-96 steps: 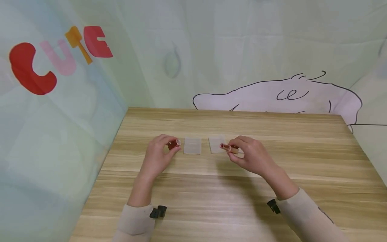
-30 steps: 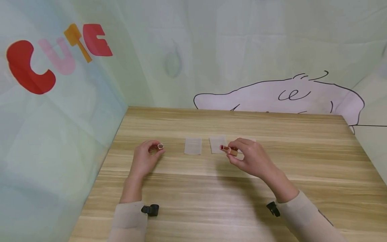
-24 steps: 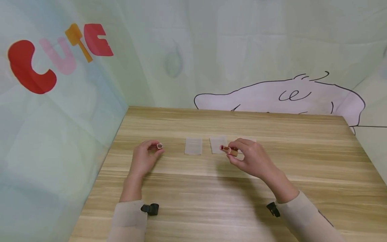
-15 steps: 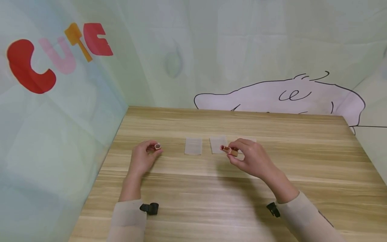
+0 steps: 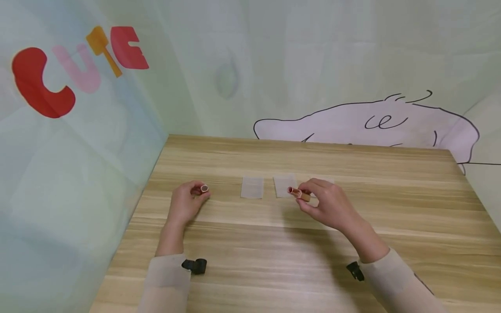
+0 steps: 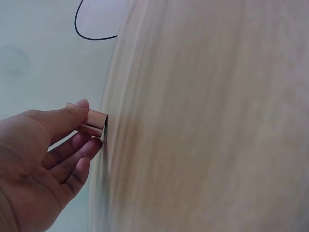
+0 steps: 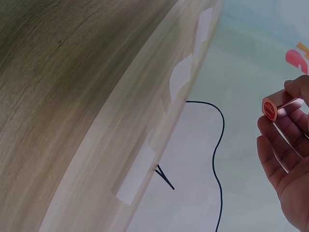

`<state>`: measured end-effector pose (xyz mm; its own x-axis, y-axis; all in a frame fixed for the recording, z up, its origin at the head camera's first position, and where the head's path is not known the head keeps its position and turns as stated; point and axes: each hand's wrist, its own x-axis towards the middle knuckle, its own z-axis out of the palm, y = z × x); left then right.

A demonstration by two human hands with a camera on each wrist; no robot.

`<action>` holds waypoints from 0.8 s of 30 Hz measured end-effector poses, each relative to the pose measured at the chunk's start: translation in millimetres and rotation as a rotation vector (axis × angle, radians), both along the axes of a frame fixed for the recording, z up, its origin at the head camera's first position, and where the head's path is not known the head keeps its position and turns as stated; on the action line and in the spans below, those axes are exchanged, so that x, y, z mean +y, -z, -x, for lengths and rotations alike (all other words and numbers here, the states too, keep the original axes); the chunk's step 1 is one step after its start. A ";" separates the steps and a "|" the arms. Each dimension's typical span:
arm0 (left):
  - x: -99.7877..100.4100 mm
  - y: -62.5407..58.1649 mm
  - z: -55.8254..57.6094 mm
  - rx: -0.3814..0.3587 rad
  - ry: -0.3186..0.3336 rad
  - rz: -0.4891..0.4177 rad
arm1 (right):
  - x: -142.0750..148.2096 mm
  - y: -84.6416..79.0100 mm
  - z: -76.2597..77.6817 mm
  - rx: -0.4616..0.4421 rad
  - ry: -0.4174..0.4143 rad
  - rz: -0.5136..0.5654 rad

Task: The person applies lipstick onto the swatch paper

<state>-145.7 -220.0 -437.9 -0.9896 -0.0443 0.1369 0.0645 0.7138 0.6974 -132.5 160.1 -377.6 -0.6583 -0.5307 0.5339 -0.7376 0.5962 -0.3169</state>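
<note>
My left hand [image 5: 185,203] pinches a rose-gold lipstick cap [image 5: 204,188] between thumb and fingers, at the left of the table. The cap's hollow end faces up toward the head camera; in the left wrist view its other end is at the tabletop, and whether it touches I cannot tell. On the right, my right hand [image 5: 330,205] pinches an uncapped lipstick [image 5: 299,194] by its base, raised above the table and tilted with its tip pointing left. In the right wrist view a red label shows on the bottom of that lipstick [image 7: 269,110].
Thin whitish squares lie in a row on the wood-grain table [image 5: 250,256]: a left square [image 5: 252,187], a middle square [image 5: 282,184] partly behind the lipstick, and a right one [image 5: 328,179] mostly hidden by my right hand. Printed cloth walls [image 5: 211,87] border the table.
Over about three seconds my left hand has carried the cap leftward, away from the left square, and turned it hollow end up. My right hand has hardly moved. The head view shifts slightly.
</note>
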 end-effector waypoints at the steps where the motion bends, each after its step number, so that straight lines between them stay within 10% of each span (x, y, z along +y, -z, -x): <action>1: 0.0 -0.1 0.2 -0.002 -0.002 0.008 | 0.2 -0.3 -0.1 0.002 0.002 -0.003; 17: -0.4 -7.7 -6.2 -0.084 -0.027 0.101 | 0.0 -0.8 -2.3 -0.017 0.025 -0.017; 24: 5.5 -19.5 -9.2 0.044 -0.027 0.193 | 0.8 0.5 -1.2 0.019 0.022 -0.005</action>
<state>-136.5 -214.6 -418.3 -0.9812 -0.0392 0.1890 0.0715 0.8356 0.5447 -131.3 160.8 -378.1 -0.6596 -0.5189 0.5438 -0.7301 0.6142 -0.2996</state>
